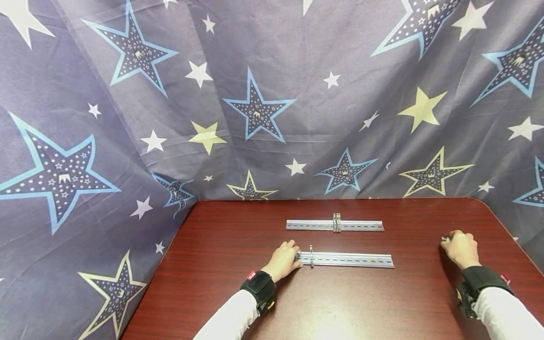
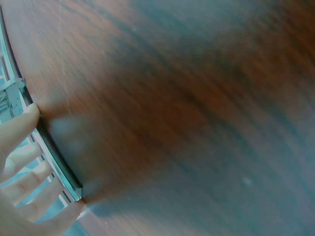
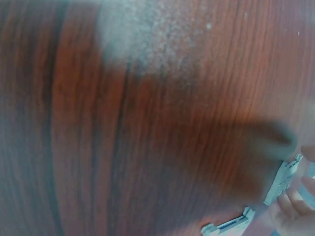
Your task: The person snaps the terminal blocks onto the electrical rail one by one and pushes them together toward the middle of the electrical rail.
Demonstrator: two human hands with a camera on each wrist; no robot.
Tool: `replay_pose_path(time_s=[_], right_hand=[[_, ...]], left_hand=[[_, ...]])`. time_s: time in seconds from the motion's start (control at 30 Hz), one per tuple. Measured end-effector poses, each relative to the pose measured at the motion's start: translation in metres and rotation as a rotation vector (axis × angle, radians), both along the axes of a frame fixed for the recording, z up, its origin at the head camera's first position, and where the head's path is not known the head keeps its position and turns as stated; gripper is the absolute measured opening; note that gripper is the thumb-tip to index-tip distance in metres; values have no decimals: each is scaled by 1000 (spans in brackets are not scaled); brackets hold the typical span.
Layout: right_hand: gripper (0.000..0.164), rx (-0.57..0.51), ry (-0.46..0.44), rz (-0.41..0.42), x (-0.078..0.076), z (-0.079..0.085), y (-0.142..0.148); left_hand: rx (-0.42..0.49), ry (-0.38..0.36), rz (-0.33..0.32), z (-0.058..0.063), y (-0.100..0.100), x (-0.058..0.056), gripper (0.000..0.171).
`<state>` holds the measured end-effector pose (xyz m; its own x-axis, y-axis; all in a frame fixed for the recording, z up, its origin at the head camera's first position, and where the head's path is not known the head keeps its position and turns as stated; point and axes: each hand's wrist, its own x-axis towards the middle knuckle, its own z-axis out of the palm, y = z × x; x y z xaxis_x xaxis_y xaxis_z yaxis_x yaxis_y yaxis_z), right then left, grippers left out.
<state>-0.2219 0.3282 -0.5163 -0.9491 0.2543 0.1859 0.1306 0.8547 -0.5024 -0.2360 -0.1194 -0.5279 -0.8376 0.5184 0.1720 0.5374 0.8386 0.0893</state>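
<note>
Across the lower part of the head view spreads a reddish-brown, wood-grained tabletop (image 1: 221, 226) with a rounded far corner at 2 o'clock and a bright glare toward 6 o'clock. Round it, from 9 o'clock through 12 to 3, hangs a creased grey-blue fabric curtain (image 1: 297, 61) printed with white, yellow and blue-edged stars.

Near the middle of the table lies a long, silvery metal rail with a row of dark slots (image 1: 346, 259), set nearly level from 9 to 3 o'clock. A thin, pale grey upright clip (image 1: 311, 257) sits across it toward the 9 o'clock end. At 12 o'clock from this rail lies a second silvery slotted rail (image 1: 314, 225), with a narrow cluster of pale clips (image 1: 335, 223) standing side by side about its middle.

The left hand (image 1: 282, 259) grips the nearer rail at its 9 o'clock end, thumb and fingers on opposite long edges, just beside the thin clip. Well apart, at 3 o'clock from that rail, the right hand (image 1: 461, 249) pinches a small, flat grey piece (image 3: 284, 179) narrowly; at 8 o'clock from it, the right wrist view shows another small grey piece (image 3: 230, 226) on the wood.
</note>
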Motion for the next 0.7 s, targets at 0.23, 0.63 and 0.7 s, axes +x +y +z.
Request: replay_pose_path(time_s=[0.23, 0.63, 0.7], right_hand=[[24, -7, -5, -39, 1, -2, 2], [38, -103, -152, -188, 1, 2, -3], [37, -77, -137, -172, 1, 1, -2]], left_hand=[[-5, -5, 1, 2, 1, 1, 32], [-1, -3, 5, 2, 1, 2, 32], [0, -2, 6, 1, 1, 2, 31]])
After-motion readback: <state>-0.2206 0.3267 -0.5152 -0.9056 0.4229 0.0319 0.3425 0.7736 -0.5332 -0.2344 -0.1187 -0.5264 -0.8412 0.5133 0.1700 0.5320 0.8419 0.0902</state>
